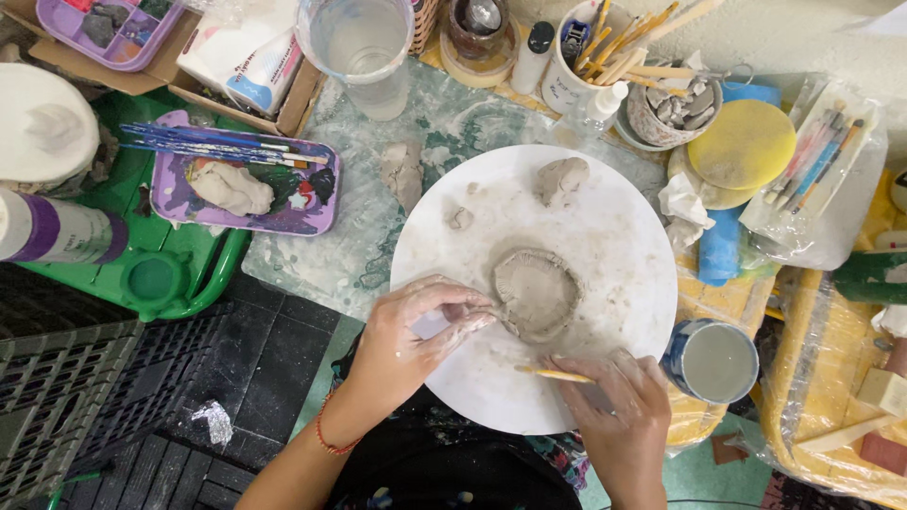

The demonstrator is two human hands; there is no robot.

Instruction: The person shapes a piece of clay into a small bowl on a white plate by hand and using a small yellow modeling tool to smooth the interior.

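Note:
A flat, rough disc of grey clay lies near the middle of a round white board. My left hand, smeared with clay, pinches the disc's left edge with its fingertips. My right hand rests on the board's near rim and holds a thin wooden stick that points left, just below the disc. A clay lump and two small scraps sit further back on the board.
A blue-rimmed cup of grey slip stands right of the board. Behind are a water pitcher, a tool cup, a yellow sponge. Left, a purple tray holds brushes and clay on a green tray.

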